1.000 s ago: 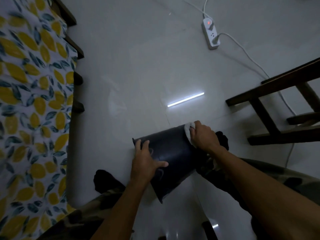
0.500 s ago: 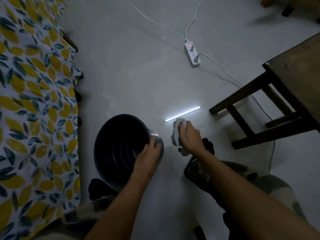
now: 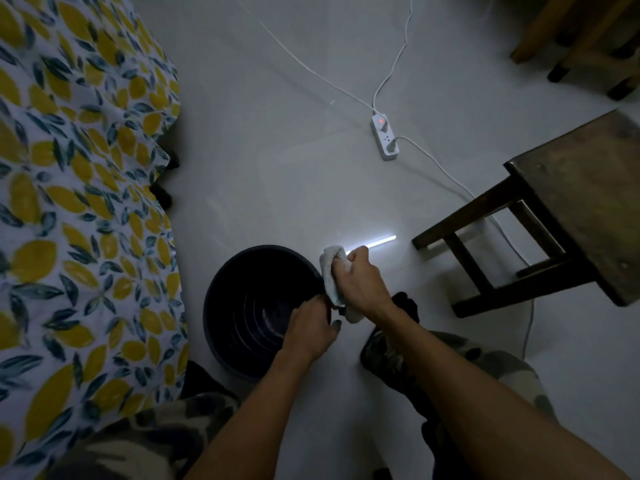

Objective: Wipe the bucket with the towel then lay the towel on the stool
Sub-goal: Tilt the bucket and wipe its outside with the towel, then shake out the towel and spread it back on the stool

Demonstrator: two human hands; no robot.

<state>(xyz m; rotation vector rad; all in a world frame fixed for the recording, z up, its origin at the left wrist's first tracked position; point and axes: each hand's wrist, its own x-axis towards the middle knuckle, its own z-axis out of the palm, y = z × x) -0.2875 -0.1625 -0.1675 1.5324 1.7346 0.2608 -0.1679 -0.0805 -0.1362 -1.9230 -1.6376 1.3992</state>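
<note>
A dark bucket (image 3: 242, 306) stands upright on the pale floor between my knees, its mouth facing up. My left hand (image 3: 311, 329) grips its near right rim. My right hand (image 3: 360, 285) is closed on a small white towel (image 3: 332, 268) and presses it against the outside of the right rim. A dark wooden stool (image 3: 581, 199) stands to the right, its seat bare.
A bed with a yellow lemon-print sheet (image 3: 76, 202) fills the left side. A white power strip (image 3: 384, 136) with cables lies on the floor beyond the bucket. More wooden furniture legs (image 3: 588, 39) stand at the top right. My camouflage-trousered legs (image 3: 450, 362) flank the bucket.
The bucket went from lying on its side to standing upright. My left hand shifted from its wall to the rim, and my right hand brought the towel back against the rim.
</note>
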